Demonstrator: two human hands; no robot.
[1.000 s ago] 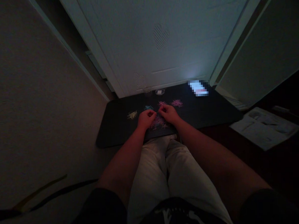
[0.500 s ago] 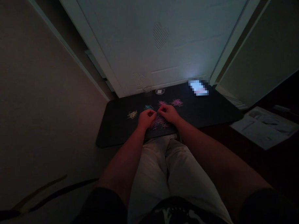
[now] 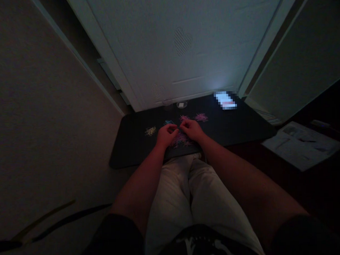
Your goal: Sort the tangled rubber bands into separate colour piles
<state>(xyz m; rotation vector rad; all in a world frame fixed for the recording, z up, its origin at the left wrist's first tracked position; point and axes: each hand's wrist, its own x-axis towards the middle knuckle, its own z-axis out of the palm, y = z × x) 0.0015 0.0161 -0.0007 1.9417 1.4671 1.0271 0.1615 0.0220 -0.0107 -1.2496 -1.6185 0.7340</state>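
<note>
Over a mixed pile of thin purple, pink and blue strips [image 3: 182, 140], my two hands face each other. My left hand [image 3: 166, 135] has its thumb and forefinger slightly apart, and no held thing shows between them. Curled in a pinch, my right hand [image 3: 192, 130] is close beside the left fingertips; whatever it grips is too small and dark to make out. Just beyond the hands lie a small blue pile [image 3: 169, 122] and a pink pile [image 3: 184, 117]. Another pink-purple pile [image 3: 201, 117] is farther right. A pale yellow pile [image 3: 150, 131] sits to the left.
The piles lie on a low black table [image 3: 131, 143] against a white panel [image 3: 161, 49] with striped hearts. A small clear round dish [image 3: 182, 104] and a lit, blurred-out screen [image 3: 225, 100] stand at the back. Right of the table is a printed sheet [image 3: 301, 145].
My left thumb and forefinger have parted slightly from a pinch. The right hand has barely moved, and the piles look the same.
</note>
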